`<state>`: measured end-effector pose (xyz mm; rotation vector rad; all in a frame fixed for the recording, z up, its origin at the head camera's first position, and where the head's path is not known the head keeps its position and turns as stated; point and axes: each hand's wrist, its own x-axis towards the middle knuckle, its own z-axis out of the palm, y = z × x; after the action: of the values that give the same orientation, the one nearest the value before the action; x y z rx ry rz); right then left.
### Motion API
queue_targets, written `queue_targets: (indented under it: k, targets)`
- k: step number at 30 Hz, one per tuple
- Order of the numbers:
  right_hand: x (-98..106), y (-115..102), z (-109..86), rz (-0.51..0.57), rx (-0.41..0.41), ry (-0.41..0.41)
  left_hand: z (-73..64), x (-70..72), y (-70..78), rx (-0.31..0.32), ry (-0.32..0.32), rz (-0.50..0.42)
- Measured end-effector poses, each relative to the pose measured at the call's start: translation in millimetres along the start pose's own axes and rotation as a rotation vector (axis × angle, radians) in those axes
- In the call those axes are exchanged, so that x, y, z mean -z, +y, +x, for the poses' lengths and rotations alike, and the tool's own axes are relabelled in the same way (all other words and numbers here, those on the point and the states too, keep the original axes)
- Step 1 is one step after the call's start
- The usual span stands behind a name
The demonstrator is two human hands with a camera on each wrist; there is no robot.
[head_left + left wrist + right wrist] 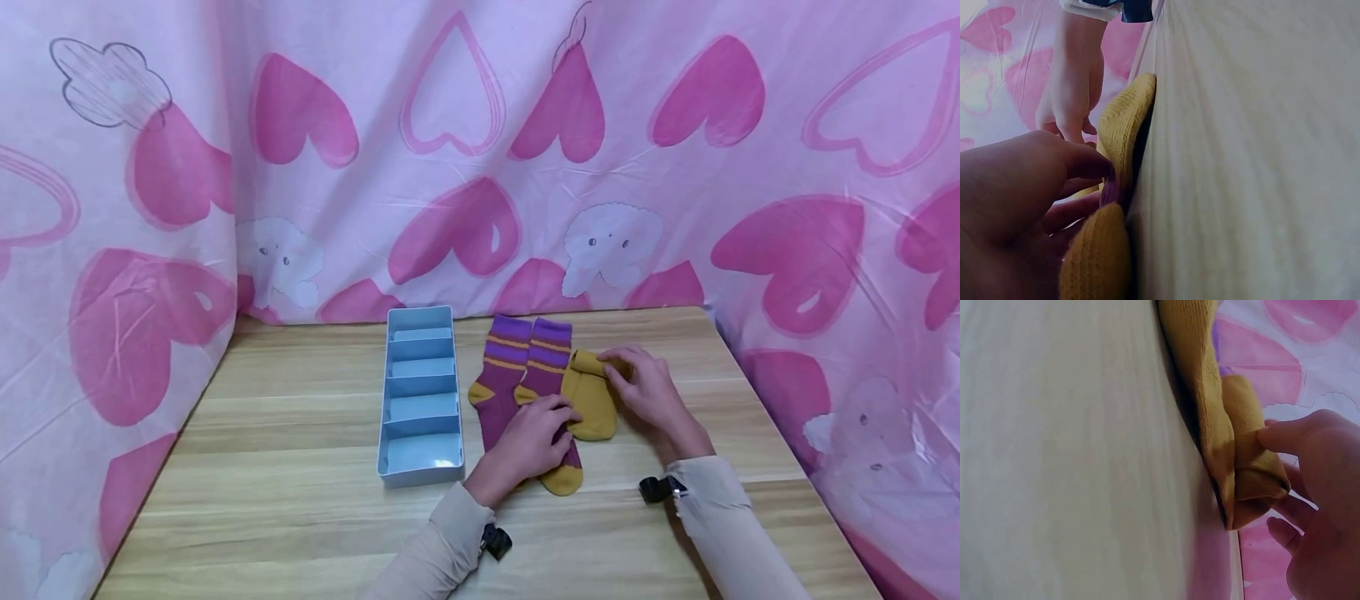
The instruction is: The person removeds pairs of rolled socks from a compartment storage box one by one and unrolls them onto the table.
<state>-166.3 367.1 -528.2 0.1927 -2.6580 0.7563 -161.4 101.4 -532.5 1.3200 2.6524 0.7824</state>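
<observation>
A mustard-yellow sock lies on the table with its far end rolled over. My right hand pinches the right end of that roll, thumb on one side and fingers on the other. To its left, two purple socks with orange stripes and mustard heels and toes lie side by side: the left sock and the right sock. My left hand rests across the lower part of these purple socks, hiding some of them. Its fingertips touch the near left edge of the mustard sock.
A light blue box with several compartments in a row stands left of the socks. Pink heart-patterned cloth hangs behind the wooden table and along both sides. Each sleeve has a small black camera at the wrist.
</observation>
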Motion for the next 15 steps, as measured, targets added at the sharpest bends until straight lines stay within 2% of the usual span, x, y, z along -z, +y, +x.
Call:
queue_targets:
  k: [6,15]
  targets:
    - [-3.6,1.1,3.3,-0.011,-0.072,-0.042,0.2,0.4,2.6,-0.018,-0.005,0.052]
    - [-7.8,3.1,6.8,-0.037,-0.082,-0.024,0.8,-0.1,7.5,-0.054,-0.009,0.207]
